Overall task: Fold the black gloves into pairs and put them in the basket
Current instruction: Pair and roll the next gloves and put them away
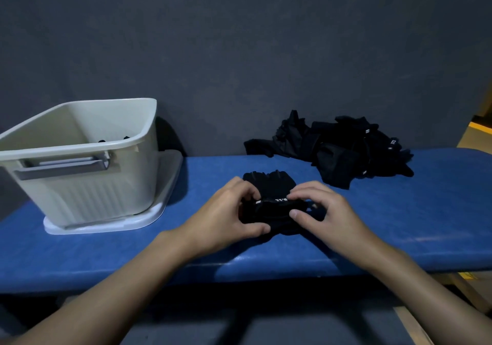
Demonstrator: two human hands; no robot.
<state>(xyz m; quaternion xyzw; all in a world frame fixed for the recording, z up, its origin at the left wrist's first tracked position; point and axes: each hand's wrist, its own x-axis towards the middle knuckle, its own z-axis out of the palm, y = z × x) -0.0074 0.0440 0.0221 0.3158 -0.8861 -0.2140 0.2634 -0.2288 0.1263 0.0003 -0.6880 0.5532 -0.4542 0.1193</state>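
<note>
Gloves (269, 184) on the bench (399, 211) mid-fold, cuff end pinched by left hand (226, 216) and right hand (327, 211); edges should be kept aligned, fold pressed flat before transfer to basket (80, 136).

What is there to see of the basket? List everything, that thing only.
The basket is a pale grey-beige plastic tub with an open top, a rounded rim and ribbed lower walls. A grey handle sits in its near side. It stands upright on a white tray at the left of the blue bench, before the dark wall. Small black bits, likely gloves, show inside. Neither the left hand nor the right hand touches it.
</note>
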